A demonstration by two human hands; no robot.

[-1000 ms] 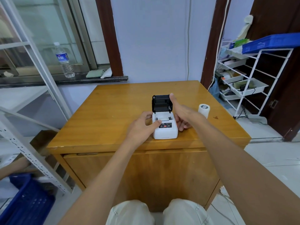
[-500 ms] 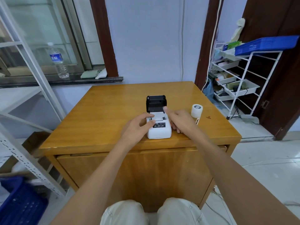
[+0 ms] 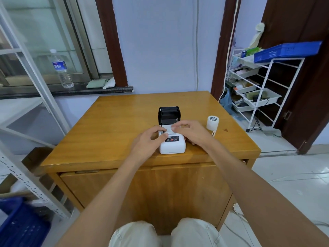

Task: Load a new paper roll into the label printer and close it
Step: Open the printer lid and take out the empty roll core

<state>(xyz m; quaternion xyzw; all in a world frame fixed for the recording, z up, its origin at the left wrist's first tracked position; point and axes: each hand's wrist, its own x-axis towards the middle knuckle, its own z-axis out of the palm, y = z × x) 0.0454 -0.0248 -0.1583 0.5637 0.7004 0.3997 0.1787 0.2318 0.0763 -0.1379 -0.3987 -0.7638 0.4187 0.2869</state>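
On a wooden table (image 3: 110, 125) sits a white printer (image 3: 172, 143), black lid (image 3: 169, 114) raised (panel print too small to read). The left hand (image 3: 148, 141) grips its left side; the right hand (image 3: 191, 131) curls over the top, grasp unclear. A roll (image 3: 212, 123) stands just right.

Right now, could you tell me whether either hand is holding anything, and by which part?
The left hand steadies the label printer by its left side; the right hand hovers over its open top, grasping nothing clearly.
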